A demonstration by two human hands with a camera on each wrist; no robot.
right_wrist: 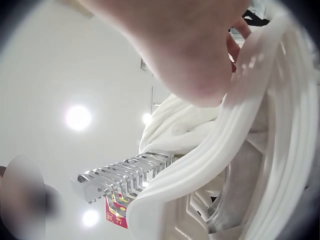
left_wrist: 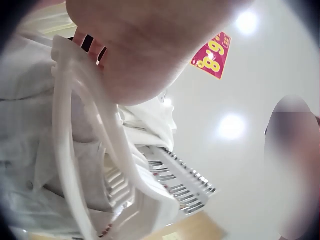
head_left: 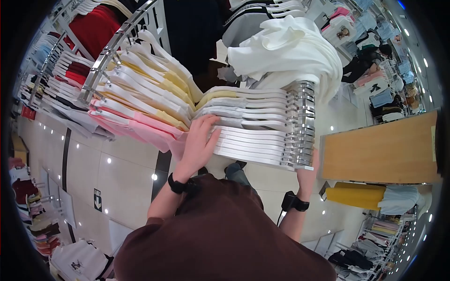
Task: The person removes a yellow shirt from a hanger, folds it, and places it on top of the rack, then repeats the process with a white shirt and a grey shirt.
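Note:
My left hand point(head_left: 201, 143) rests on the shoulders of a stack of white hangers point(head_left: 251, 145), fingers lying straight across them and thumb apart, beside hangers with grey shirts point(head_left: 225, 114). In the left wrist view the palm point(left_wrist: 140, 45) is close to the white hangers point(left_wrist: 65, 120), fingertips partly behind them. My right hand point(head_left: 315, 159) is at the hook end of the stack, largely hidden by metal hooks point(head_left: 300, 122). The right wrist view has that hand point(right_wrist: 185, 45) against several white hangers point(right_wrist: 225, 135), its fingers partly seen beyond them.
Yellow shirts point(head_left: 180, 89) and a pink shirt point(head_left: 154, 131) spread leftward, beside a curved metal rail point(head_left: 101, 61). White garments point(head_left: 290, 51) are bunched behind the stack. A wooden panel point(head_left: 379, 147) stands at right. More clothing racks line both sides over a tiled floor point(head_left: 126, 164).

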